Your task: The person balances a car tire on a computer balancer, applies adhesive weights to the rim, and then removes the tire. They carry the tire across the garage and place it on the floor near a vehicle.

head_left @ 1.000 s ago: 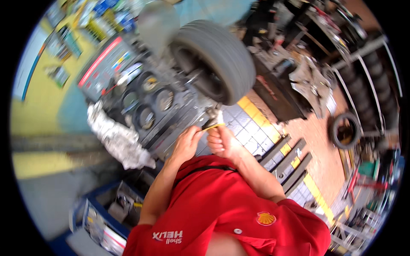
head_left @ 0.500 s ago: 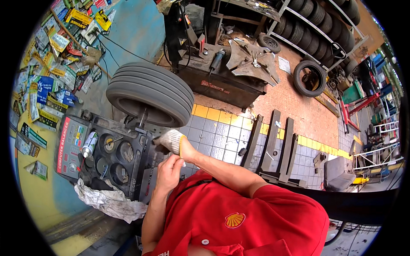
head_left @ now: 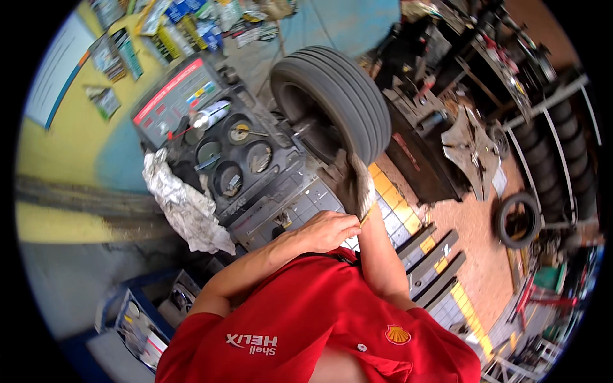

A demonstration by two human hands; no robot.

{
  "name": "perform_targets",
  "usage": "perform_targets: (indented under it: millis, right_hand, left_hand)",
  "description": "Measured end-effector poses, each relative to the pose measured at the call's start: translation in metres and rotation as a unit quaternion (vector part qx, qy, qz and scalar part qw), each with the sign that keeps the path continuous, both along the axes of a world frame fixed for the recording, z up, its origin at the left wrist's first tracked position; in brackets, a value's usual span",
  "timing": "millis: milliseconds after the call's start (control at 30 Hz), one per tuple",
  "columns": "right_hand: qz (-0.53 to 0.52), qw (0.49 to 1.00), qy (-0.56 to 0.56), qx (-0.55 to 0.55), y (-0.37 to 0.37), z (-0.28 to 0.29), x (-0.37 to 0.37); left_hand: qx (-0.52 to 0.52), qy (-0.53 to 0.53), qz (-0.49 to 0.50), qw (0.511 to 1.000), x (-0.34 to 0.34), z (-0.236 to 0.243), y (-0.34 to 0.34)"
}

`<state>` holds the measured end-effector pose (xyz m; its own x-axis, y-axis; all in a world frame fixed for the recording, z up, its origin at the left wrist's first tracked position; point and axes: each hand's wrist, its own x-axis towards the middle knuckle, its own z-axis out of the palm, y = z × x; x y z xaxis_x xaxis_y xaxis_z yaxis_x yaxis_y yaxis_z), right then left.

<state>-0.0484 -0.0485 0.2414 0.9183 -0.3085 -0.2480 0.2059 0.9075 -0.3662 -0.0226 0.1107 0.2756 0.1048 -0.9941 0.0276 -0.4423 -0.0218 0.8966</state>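
A grey work glove [head_left: 364,189] covers my right hand [head_left: 350,182], whose fingers are stretched out and apart with nothing between them. My bare left hand [head_left: 329,230] pinches the cuff of that glove at the right wrist. Just beyond the gloved fingers, a tyre on a wheel [head_left: 345,105] sits upright on the shaft of a wheel balancer [head_left: 271,169]. The fingertips overlap the tyre's lower edge in the picture; I cannot tell whether they touch it.
On the balancer's top lie a spray can [head_left: 211,115] and round trays with small parts. A crumpled white cloth [head_left: 185,201] hangs off its near edge. To the right are a tyre changer [head_left: 472,153], a loose tyre [head_left: 518,220], dark ramp bars [head_left: 434,258] and a tyre rack [head_left: 555,159].
My view has turned, so the balancer and tyre sit farther right. The gloved right fingers, bent before, are now extended toward the tyre. My left hand still grips the glove's cuff.
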Motion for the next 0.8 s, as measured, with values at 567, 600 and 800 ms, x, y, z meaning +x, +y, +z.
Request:
perform_targets:
  millis: [567,600,800]
  right_hand:
    - [-0.11,0.961,0.206,-0.148,-0.011,-0.003,-0.028]
    - [-0.008,0.977,0.083,-0.197,-0.034,-0.035,-0.048]
    - [-0.04,0.983,0.068,-0.166,0.013,-0.024,-0.042]
  left_hand:
    - [0.014,-0.094,0.478,0.873,0.136,-0.061,0.117]
    - [-0.013,-0.173,0.505,0.845,0.169,-0.076,0.129]
    - [0.092,-0.28,0.588,0.753,0.288,-0.087,0.159]
